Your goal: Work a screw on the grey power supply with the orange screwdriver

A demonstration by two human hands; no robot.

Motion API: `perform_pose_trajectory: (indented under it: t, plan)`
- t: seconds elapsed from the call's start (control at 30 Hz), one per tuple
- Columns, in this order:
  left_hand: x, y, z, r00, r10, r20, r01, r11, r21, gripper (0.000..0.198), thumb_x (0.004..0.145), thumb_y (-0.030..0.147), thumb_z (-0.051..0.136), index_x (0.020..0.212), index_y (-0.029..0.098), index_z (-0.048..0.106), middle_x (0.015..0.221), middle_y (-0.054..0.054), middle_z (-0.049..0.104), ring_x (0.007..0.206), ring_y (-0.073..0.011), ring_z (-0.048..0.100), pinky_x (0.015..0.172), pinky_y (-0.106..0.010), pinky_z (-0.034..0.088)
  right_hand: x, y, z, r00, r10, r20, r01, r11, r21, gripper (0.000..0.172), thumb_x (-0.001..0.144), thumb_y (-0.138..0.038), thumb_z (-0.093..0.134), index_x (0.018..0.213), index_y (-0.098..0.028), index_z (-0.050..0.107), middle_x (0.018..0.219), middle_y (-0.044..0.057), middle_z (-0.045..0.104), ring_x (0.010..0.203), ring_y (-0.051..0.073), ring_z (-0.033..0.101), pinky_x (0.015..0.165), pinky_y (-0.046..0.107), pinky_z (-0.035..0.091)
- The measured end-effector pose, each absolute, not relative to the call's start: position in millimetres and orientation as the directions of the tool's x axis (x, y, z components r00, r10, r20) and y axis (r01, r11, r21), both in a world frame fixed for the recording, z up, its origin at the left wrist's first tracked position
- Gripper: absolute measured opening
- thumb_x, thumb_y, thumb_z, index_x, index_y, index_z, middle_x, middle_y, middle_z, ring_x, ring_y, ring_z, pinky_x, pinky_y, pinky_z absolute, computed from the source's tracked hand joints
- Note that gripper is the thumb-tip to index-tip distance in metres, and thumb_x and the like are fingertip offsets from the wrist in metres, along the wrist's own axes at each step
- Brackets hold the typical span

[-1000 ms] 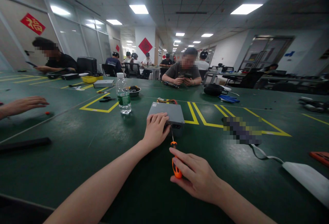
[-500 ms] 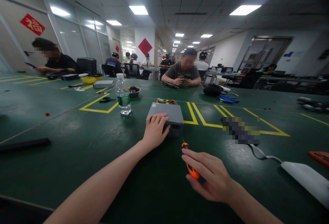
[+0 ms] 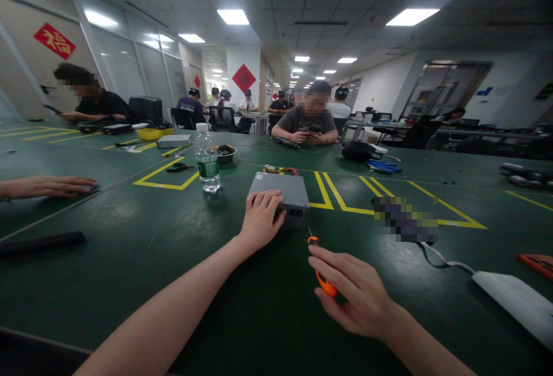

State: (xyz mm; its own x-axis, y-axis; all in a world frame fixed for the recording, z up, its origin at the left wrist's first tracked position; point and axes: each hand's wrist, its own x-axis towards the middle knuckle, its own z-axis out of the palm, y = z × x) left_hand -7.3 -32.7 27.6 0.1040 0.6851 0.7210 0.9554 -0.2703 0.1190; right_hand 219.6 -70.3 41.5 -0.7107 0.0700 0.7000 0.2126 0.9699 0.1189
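A grey metal computer power supply (image 3: 283,185) lies flat on the green table, a bundle of coloured wires (image 3: 280,170) coming out at its far side. My left hand (image 3: 262,215) grips its near left part, fingers over the top and thumb at the front face. In my right hand (image 3: 354,287) is an orange and black screwdriver (image 3: 325,283), held between thumb and fingers. Its thin shaft points up and away, with the tip at the front right corner of the power supply. Whether the tip sits in a screw, I cannot tell.
A water bottle (image 3: 208,160) stands left of the power supply, near a metal bowl (image 3: 225,156). Another person's hand (image 3: 52,186) rests on the table at left, near a black bar (image 3: 43,243). At right lie a white power strip (image 3: 514,301) and blue gloves (image 3: 383,166).
Another person's hand has come in from the left, over where a small red piece lay. My right hand and the screwdriver have shifted slightly right and up. My left hand stays put.
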Motion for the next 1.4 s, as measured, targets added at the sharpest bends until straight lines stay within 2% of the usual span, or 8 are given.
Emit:
perform_pose_trajectory:
  t: [0.5, 0.73, 0.9, 1.03, 1.23, 1.4]
  plan:
    - [-8, -33, 28, 0.112, 0.687, 0.718, 0.953, -0.278, 0.118, 0.021, 0.085, 0.028, 0.050, 0.105, 0.023, 0.051, 0.124, -0.003, 0.055, 0.117, -0.0212, 0.044, 0.100, -0.041, 0.026, 221, -69, 44, -0.675, 0.064, 0.735, 0.248, 0.958, 0.144, 0.031, 0.084, -0.014, 0.047, 0.114, -0.010, 0.052, 0.110, 0.018, 0.059, 0.093, 0.021, 0.062, 0.072, 0.032, 0.054]
    - [-8, -33, 27, 0.111, 0.683, 0.722, 0.953, -0.280, 0.119, 0.022, 0.084, 0.027, 0.051, 0.106, 0.023, 0.051, 0.123, -0.003, 0.055, 0.116, -0.0212, 0.044, 0.099, -0.041, 0.027, 218, -77, 44, -0.769, 0.116, 0.628, 0.265, 0.953, 0.148, 0.036, 0.090, -0.027, 0.039, 0.121, -0.011, 0.049, 0.117, 0.020, 0.055, 0.098, 0.024, 0.060, 0.073, 0.034, 0.054]
    - [-8, -33, 28, 0.108, 0.685, 0.720, 0.952, -0.279, 0.122, 0.023, 0.084, 0.028, 0.051, 0.106, 0.023, 0.051, 0.123, -0.004, 0.055, 0.116, -0.0214, 0.044, 0.099, -0.041, 0.026, 215, -76, 41, -0.770, 0.094, 0.631, 0.256, 0.952, 0.170, 0.031, 0.090, -0.031, 0.045, 0.115, -0.013, 0.051, 0.114, 0.019, 0.057, 0.090, 0.022, 0.061, 0.070, 0.034, 0.053]
    - [-8, -33, 28, 0.109, 0.687, 0.718, 0.953, -0.278, 0.122, 0.023, 0.084, 0.027, 0.050, 0.107, 0.023, 0.051, 0.123, -0.004, 0.055, 0.116, -0.0218, 0.044, 0.099, -0.041, 0.026, 213, -72, 35, -0.746, 0.079, 0.662, 0.224, 0.965, 0.137, 0.030, 0.088, -0.032, 0.051, 0.109, -0.011, 0.048, 0.113, 0.020, 0.058, 0.086, 0.022, 0.061, 0.069, 0.034, 0.052]
    - [-8, -33, 28, 0.112, 0.686, 0.719, 0.954, -0.276, 0.115, 0.022, 0.084, 0.028, 0.051, 0.106, 0.023, 0.051, 0.123, -0.004, 0.055, 0.116, -0.0214, 0.044, 0.099, -0.041, 0.026, 215, -71, 33, -0.731, 0.143, 0.667, 0.248, 0.967, 0.063, 0.032, 0.088, -0.035, 0.048, 0.110, -0.011, 0.046, 0.112, 0.019, 0.058, 0.097, 0.024, 0.060, 0.076, 0.036, 0.052]
    - [-8, -33, 28, 0.108, 0.686, 0.720, 0.954, -0.276, 0.120, 0.023, 0.084, 0.027, 0.052, 0.106, 0.023, 0.051, 0.123, -0.003, 0.055, 0.116, -0.0214, 0.044, 0.099, -0.041, 0.027, 215, -73, 39, -0.772, 0.106, 0.626, 0.242, 0.960, 0.137, 0.033, 0.089, -0.029, 0.042, 0.116, -0.014, 0.050, 0.113, 0.017, 0.057, 0.093, 0.023, 0.061, 0.072, 0.035, 0.052]
